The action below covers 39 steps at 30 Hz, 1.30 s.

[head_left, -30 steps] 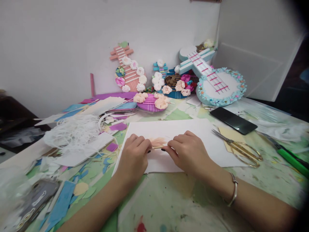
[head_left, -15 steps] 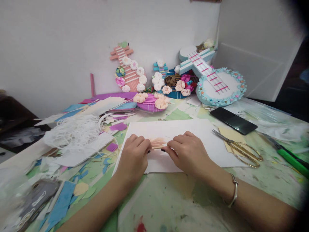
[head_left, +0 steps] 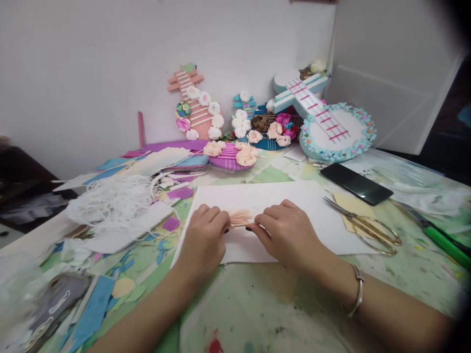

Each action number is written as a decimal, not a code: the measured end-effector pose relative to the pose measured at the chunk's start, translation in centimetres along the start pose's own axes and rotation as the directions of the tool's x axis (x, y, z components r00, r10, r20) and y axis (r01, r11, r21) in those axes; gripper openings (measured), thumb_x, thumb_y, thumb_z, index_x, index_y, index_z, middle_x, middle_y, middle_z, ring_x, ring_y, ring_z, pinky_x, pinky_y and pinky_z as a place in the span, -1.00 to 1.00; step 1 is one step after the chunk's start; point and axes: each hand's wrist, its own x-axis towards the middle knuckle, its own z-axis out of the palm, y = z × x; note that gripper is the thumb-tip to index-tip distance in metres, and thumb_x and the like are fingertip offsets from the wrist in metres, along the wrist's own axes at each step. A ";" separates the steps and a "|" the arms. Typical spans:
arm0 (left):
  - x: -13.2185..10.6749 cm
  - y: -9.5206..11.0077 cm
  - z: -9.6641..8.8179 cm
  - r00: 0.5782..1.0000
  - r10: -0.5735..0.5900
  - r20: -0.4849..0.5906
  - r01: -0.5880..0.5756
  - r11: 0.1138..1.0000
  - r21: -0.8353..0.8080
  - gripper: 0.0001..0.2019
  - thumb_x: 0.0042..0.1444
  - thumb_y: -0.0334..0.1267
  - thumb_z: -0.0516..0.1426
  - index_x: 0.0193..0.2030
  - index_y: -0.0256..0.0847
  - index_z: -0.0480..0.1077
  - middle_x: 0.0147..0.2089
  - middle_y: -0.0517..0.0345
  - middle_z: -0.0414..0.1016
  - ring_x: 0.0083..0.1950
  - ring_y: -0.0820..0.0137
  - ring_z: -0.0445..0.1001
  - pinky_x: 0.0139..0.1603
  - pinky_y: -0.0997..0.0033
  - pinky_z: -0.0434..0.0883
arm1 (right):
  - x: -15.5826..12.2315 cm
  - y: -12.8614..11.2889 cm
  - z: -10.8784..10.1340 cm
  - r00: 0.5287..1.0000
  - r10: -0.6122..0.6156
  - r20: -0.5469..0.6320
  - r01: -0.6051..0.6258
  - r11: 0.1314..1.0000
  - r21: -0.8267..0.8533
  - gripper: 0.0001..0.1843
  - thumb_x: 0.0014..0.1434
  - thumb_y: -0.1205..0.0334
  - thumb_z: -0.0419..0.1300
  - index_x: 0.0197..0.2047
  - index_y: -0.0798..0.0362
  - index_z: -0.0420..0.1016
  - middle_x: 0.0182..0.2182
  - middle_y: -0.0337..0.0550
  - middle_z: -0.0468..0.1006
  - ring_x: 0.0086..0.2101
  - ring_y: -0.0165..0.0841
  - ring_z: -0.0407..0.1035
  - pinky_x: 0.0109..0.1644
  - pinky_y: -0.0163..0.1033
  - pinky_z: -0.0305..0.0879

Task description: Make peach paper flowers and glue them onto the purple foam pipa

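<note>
Forearms slant in from the near left and near right, converging over a white sheet on the tabletop. Palms face down, knuckles raised. The left hand has its fingers curled and clamped on the left end of a thin pale stick; the right hand has its fingers pinched on the right end, thumb stretched toward the left hand — a short piece of the stick shows between the two thumbs, roughly level. Pleated peach paper fans out just beyond the stick — whether it is fixed there, I cannot tell. A bracelet circles the right wrist. Gold-handled scissors lie at the right edge of the sheet, blades pointing far left, with a dark phone beyond them.
</note>
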 end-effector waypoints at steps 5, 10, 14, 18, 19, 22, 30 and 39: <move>0.0 0.0 0.0 1.000 -0.010 0.009 0.010 1.000 0.001 -0.73 -0.03 -0.68 -0.02 -0.50 -0.21 0.21 -0.49 0.16 0.28 -0.36 0.32 0.17 -0.37 0.31 0.17 | -0.1 -0.1 -0.1 1.000 -0.001 0.000 0.001 1.000 -0.001 -0.63 0.22 0.26 0.11 -0.60 0.10 0.47 -0.65 -0.21 0.45 -0.56 -0.42 0.26 -0.37 -0.23 -0.10; 0.1 0.0 0.0 1.000 -0.009 0.008 0.009 1.000 -0.007 -0.74 0.01 -0.67 -0.02 -0.50 -0.21 0.22 -0.48 0.15 0.28 -0.35 0.32 0.16 -0.36 0.31 0.17 | -0.2 -0.1 -0.1 1.000 -0.001 0.002 0.001 1.000 0.000 -0.64 0.22 0.26 0.11 -0.59 0.10 0.47 -0.65 -0.22 0.45 -0.56 -0.42 0.27 -0.36 -0.23 -0.10; 0.0 0.0 0.0 1.000 -0.010 0.011 0.010 1.000 0.001 -0.74 0.01 -0.67 -0.02 -0.50 -0.22 0.22 -0.48 0.15 0.28 -0.35 0.33 0.17 -0.36 0.32 0.16 | -0.2 -0.1 0.0 1.000 -0.005 -0.006 0.005 1.000 -0.003 -0.65 0.21 0.26 0.12 -0.60 0.10 0.46 -0.66 -0.21 0.45 -0.56 -0.42 0.28 -0.36 -0.23 -0.10; 0.0 0.0 0.0 1.000 -0.006 0.012 0.006 1.000 0.010 -0.74 0.01 -0.67 -0.01 -0.50 -0.23 0.24 -0.48 0.14 0.29 -0.35 0.33 0.17 -0.36 0.32 0.17 | -0.1 0.0 0.1 1.000 -0.007 -0.006 0.007 1.000 -0.001 -0.66 0.20 0.27 0.13 -0.59 0.10 0.47 -0.65 -0.21 0.45 -0.55 -0.41 0.28 -0.36 -0.23 -0.10; 0.0 0.0 0.0 1.000 -0.004 0.010 0.004 1.000 0.012 -0.74 0.01 -0.67 -0.01 -0.50 -0.24 0.24 -0.49 0.14 0.29 -0.35 0.33 0.17 -0.36 0.32 0.17 | -0.1 0.0 0.1 1.000 -0.007 -0.007 0.007 1.000 0.000 -0.66 0.20 0.27 0.13 -0.59 0.10 0.47 -0.65 -0.21 0.45 -0.56 -0.40 0.29 -0.36 -0.23 -0.09; 0.0 -0.1 -0.1 1.000 0.002 0.000 -0.002 1.000 0.019 -0.75 0.02 -0.66 -0.01 -0.50 -0.24 0.26 -0.49 0.14 0.30 -0.35 0.33 0.18 -0.36 0.33 0.18 | -0.1 0.0 0.2 1.000 -0.005 -0.003 0.005 1.000 0.003 -0.67 0.21 0.28 0.12 -0.57 0.10 0.48 -0.64 -0.21 0.46 -0.55 -0.40 0.29 -0.36 -0.22 -0.09; 0.2 -0.7 0.0 0.999 0.019 -0.031 -0.020 1.000 -0.016 -0.84 0.11 -0.55 0.07 -0.39 -0.25 0.37 -0.40 0.12 0.45 -0.28 0.30 0.29 -0.22 0.28 0.27 | 0.3 0.6 -0.1 0.988 0.078 0.134 -0.084 0.996 0.037 -0.72 0.22 0.27 0.10 -0.47 0.11 0.55 -0.57 -0.16 0.52 -0.52 -0.38 0.32 -0.32 -0.23 -0.03; 0.8 -1.8 -0.7 0.997 -0.069 -0.028 0.068 0.997 -0.035 -0.88 0.05 -0.53 0.13 -0.39 -0.25 0.42 -0.39 0.12 0.51 -0.26 0.29 0.34 -0.20 0.28 0.30 | 1.2 4.2 -1.5 0.944 0.181 0.277 -0.232 0.959 0.164 -0.80 0.14 0.31 0.15 -0.42 0.06 0.59 -0.50 -0.16 0.57 -0.45 -0.36 0.35 -0.30 -0.24 0.08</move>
